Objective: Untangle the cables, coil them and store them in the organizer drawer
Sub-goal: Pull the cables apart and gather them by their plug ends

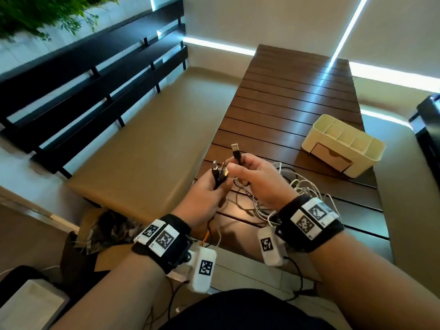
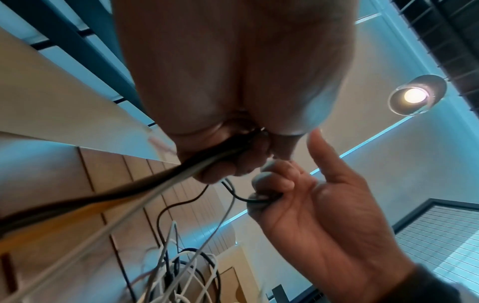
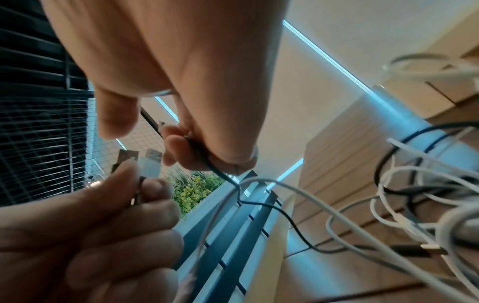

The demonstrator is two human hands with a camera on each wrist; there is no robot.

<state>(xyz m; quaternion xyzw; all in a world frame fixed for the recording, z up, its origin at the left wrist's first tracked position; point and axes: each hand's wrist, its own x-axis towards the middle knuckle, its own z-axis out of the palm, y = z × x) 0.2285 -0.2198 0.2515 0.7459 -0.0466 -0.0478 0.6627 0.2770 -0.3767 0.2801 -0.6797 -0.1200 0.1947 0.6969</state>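
A tangle of white and black cables [image 1: 297, 186] lies on the slatted wooden table [image 1: 297, 96] at its near end. My left hand [image 1: 214, 186] grips a bunch of cable plugs [image 1: 221, 172], black and white ones, held above the table's left edge. In the right wrist view a white USB plug [image 3: 149, 165] stands up out of that hand [image 3: 108, 215]. My right hand [image 1: 241, 166] pinches a black USB cable [image 1: 236, 150], plug pointing up; its cord [image 3: 204, 162] runs down to the tangle [image 3: 427, 194]. The cream organizer [image 1: 321, 126] stands at the right, its drawer [image 1: 332, 157] closed.
A padded bench [image 1: 142, 144] with a dark slatted back [image 1: 90, 67] runs along the table's left side. A dark object [image 1: 428, 129] sits at the far right edge. The organizer's top compartments hold nothing that I can see. More cables trail off the table's near edge.
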